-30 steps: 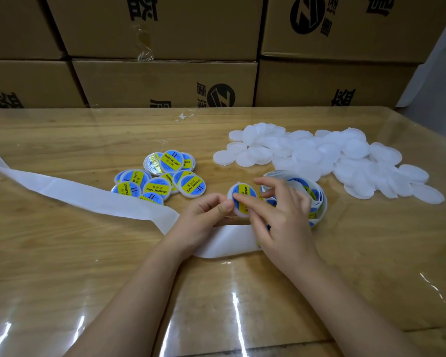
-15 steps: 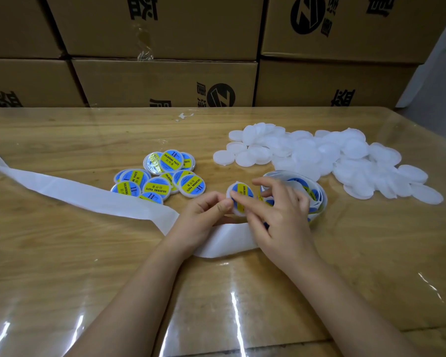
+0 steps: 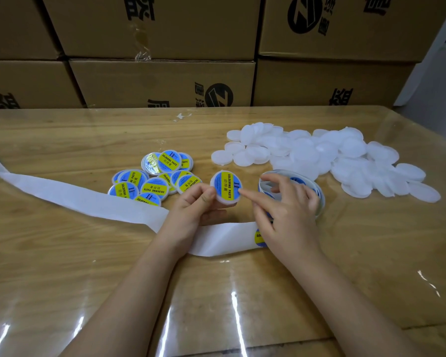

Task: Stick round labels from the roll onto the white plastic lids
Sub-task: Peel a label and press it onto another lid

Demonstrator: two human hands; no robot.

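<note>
My left hand (image 3: 195,210) pinches a white lid with a blue and yellow round label (image 3: 226,186) stuck on it, held just above the table. My right hand (image 3: 285,210) is beside it with relaxed fingers, the index fingertip touching the lid's right edge. Behind the right hand lies the label roll (image 3: 309,185), partly hidden. One label (image 3: 258,237) shows on the white backing strip (image 3: 75,194) below my right palm. A heap of plain white lids (image 3: 319,155) lies at the right.
Several labelled lids (image 3: 155,180) are piled left of centre. The empty backing strip trails off to the left table edge. Cardboard boxes (image 3: 162,81) are stacked along the far side. The wooden table (image 3: 62,253) has a glossy clear cover.
My right fingers have lifted off the label face and moved right, uncovering the whole label. The lid has shifted slightly left in my left hand.
</note>
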